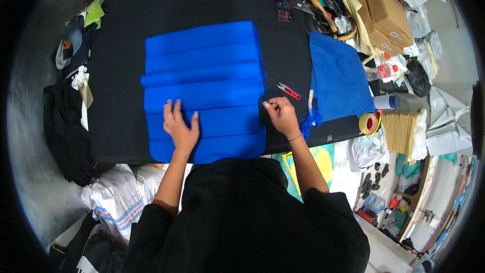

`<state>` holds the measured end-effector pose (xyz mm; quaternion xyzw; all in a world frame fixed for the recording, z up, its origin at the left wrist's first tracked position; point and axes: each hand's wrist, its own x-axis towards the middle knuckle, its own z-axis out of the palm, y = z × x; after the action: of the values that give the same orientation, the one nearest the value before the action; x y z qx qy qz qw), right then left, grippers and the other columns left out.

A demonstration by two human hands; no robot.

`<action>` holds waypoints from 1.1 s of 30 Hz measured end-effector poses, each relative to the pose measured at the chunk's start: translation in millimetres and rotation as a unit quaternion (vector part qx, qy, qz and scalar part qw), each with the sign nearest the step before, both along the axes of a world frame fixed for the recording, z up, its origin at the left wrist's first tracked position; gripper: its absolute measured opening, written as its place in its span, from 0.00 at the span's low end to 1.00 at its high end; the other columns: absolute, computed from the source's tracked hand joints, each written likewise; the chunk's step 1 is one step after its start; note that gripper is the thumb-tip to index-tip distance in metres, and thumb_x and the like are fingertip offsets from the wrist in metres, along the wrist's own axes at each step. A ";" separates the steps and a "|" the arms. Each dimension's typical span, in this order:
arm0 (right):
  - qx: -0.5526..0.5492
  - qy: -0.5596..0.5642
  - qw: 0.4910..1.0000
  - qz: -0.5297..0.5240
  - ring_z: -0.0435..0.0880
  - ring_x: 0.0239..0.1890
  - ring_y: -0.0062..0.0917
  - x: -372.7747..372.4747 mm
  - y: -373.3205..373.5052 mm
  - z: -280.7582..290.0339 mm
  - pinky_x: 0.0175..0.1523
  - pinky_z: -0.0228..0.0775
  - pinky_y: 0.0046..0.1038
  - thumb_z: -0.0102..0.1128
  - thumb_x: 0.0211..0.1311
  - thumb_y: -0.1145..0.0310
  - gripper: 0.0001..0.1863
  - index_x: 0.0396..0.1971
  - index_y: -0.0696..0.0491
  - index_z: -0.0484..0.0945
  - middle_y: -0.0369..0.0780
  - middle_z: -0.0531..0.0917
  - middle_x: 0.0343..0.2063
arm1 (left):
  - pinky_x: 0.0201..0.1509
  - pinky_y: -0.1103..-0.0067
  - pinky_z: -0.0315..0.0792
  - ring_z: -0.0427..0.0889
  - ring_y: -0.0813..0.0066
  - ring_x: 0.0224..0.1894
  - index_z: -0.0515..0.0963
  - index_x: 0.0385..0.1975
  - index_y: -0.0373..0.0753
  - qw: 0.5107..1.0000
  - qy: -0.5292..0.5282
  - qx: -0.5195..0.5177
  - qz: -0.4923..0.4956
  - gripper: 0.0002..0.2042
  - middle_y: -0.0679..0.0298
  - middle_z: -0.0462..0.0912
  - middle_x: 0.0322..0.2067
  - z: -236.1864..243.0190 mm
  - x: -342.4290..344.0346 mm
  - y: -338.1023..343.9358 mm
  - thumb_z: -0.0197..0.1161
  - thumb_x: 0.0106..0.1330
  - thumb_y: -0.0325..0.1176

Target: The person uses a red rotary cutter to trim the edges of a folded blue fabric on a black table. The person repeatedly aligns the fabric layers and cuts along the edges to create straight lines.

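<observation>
Bright blue fabric (202, 65) lies on the black-topped table (116, 25) in horizontal bands, with frayed threads along its right edge. My left hand (180, 126) rests on its lower part, fingers apart. My right hand (282, 119) is at the fabric's right edge, thumb and finger pinched together; what is between them, if anything, is too small to make out. Red-handled thread snips (288, 90) lie just above my right hand. Loose blue threads (312, 120) are bunched to its right, beside a darker folded blue cloth (341, 78).
A phone (283, 7), bundled tools (326, 12), cardboard boxes (384, 15) and a bottle (387, 71) crowd the upper right. Tape rolls (369, 123) sit at the right front edge. Dark clothing (65, 131) lies at left; white sacks (116, 197) stand below the table.
</observation>
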<state>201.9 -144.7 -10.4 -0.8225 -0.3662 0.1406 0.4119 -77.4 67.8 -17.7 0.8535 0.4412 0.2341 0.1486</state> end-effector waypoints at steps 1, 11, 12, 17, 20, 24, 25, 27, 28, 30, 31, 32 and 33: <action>0.000 0.014 1.000 0.012 0.81 0.27 0.32 -6.0 1.2 -4.4 0.34 0.73 0.34 0.72 0.68 0.62 0.13 0.37 0.57 0.84 0.43 0.82 0.29 | 0.77 0.49 0.49 0.51 0.42 0.81 0.62 0.76 0.40 0.999 0.023 -0.002 0.030 0.38 0.44 0.55 0.79 -3.5 -7.9 6.8 0.68 0.70 0.47; 0.110 0.403 0.909 -0.007 0.78 0.40 0.14 1.3 -14.1 -14.1 0.45 0.69 0.19 0.60 0.79 0.63 0.08 0.38 0.49 0.82 0.34 0.86 0.44 | 0.80 0.45 0.40 0.38 0.42 0.84 0.49 0.82 0.38 0.987 0.135 0.021 0.085 0.43 0.41 0.39 0.82 -28.0 -20.6 17.4 0.54 0.77 0.60; 0.165 0.465 0.870 -0.011 0.78 0.39 0.15 -0.6 -11.3 -10.7 0.44 0.69 0.20 0.59 0.79 0.64 0.07 0.38 0.49 0.81 0.36 0.86 0.44 | 0.80 0.45 0.39 0.37 0.42 0.84 0.48 0.82 0.38 0.986 0.141 0.020 0.088 0.43 0.41 0.39 0.82 -28.5 -19.3 17.6 0.53 0.77 0.60; 0.358 0.639 0.680 -0.022 0.77 0.34 0.21 -18.3 6.4 -1.6 0.42 0.71 0.23 0.55 0.81 0.67 0.06 0.42 0.52 0.78 0.42 0.87 0.43 | 0.81 0.45 0.38 0.36 0.43 0.84 0.47 0.83 0.39 0.983 0.162 0.014 0.090 0.44 0.42 0.38 0.82 -28.3 -20.6 17.0 0.51 0.77 0.61; 0.345 0.614 0.708 -0.047 0.74 0.30 0.21 -9.2 -5.6 -21.8 0.36 0.68 0.23 0.53 0.82 0.67 0.06 0.41 0.51 0.77 0.39 0.83 0.35 | 0.81 0.46 0.38 0.36 0.43 0.84 0.47 0.83 0.39 0.983 0.163 0.010 0.086 0.44 0.42 0.37 0.82 -26.8 -17.5 16.9 0.51 0.77 0.62; 0.280 0.454 0.838 -0.113 0.72 0.26 0.18 44.8 -36.5 -20.9 0.32 0.66 0.23 0.54 0.82 0.64 0.09 0.39 0.50 0.76 0.34 0.77 0.27 | 0.81 0.46 0.38 0.35 0.43 0.84 0.46 0.83 0.39 0.983 0.164 -0.001 0.086 0.45 0.41 0.37 0.82 -25.6 -19.3 16.6 0.51 0.77 0.63; 0.234 0.422 0.866 -0.133 0.72 0.26 0.17 46.2 -35.5 -14.4 0.34 0.66 0.22 0.54 0.83 0.62 0.11 0.37 0.50 0.75 0.32 0.76 0.26 | 0.81 0.46 0.37 0.35 0.42 0.84 0.46 0.83 0.40 0.983 0.164 0.003 0.087 0.45 0.41 0.37 0.82 -26.6 -20.6 17.5 0.50 0.77 0.63; 0.191 0.406 0.886 -0.114 0.73 0.27 0.17 30.5 -23.3 -8.7 0.36 0.67 0.22 0.54 0.83 0.62 0.11 0.37 0.50 0.75 0.32 0.76 0.26 | 0.81 0.46 0.37 0.35 0.42 0.84 0.45 0.83 0.40 0.983 0.161 0.008 0.085 0.45 0.42 0.36 0.82 -28.4 -20.4 17.6 0.50 0.77 0.63; 0.170 0.397 0.896 -0.106 0.73 0.28 0.17 22.5 -17.1 -9.3 0.37 0.67 0.22 0.54 0.83 0.62 0.11 0.37 0.50 0.74 0.31 0.76 0.27 | 0.81 0.46 0.38 0.35 0.42 0.84 0.47 0.83 0.40 0.984 0.157 0.011 0.085 0.44 0.41 0.37 0.82 -27.8 -19.8 17.0 0.51 0.76 0.62; 0.157 0.324 0.931 -0.060 0.78 0.35 0.17 13.6 -11.1 -10.1 0.43 0.70 0.23 0.54 0.83 0.63 0.11 0.37 0.51 0.75 0.31 0.77 0.27 | 0.81 0.47 0.39 0.37 0.42 0.84 0.51 0.82 0.39 0.985 0.149 0.018 0.085 0.43 0.41 0.39 0.82 -22.6 -17.7 16.0 0.55 0.76 0.61; 0.181 0.313 0.930 -0.064 0.80 0.35 0.18 7.7 -8.1 -10.1 0.42 0.70 0.22 0.54 0.83 0.63 0.11 0.37 0.51 0.75 0.31 0.77 0.27 | 0.80 0.48 0.41 0.40 0.43 0.84 0.56 0.80 0.40 0.991 0.115 0.040 0.050 0.41 0.43 0.44 0.81 -18.5 -14.5 15.2 0.57 0.75 0.58; 0.204 0.302 0.929 -0.068 0.81 0.35 0.19 2.1 -4.7 -10.3 0.41 0.70 0.22 0.54 0.83 0.63 0.11 0.37 0.51 0.75 0.31 0.77 0.27 | 0.80 0.49 0.43 0.43 0.44 0.84 0.61 0.78 0.40 0.995 0.080 0.061 0.014 0.38 0.44 0.49 0.81 -15.1 -9.5 12.2 0.60 0.74 0.56; 0.227 0.358 0.903 -0.071 0.82 0.34 0.19 -2.8 1.4 -3.4 0.40 0.70 0.21 0.54 0.83 0.63 0.11 0.37 0.51 0.75 0.31 0.77 0.27 | 0.80 0.50 0.44 0.46 0.45 0.83 0.65 0.76 0.41 0.995 0.046 0.081 -0.020 0.36 0.45 0.54 0.80 -8.3 -3.3 6.1 0.62 0.73 0.53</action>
<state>199.2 -143.3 -13.7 -0.6248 -0.1570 0.3090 0.6996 -80.7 73.9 -26.0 0.8814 0.4099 0.2263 0.0634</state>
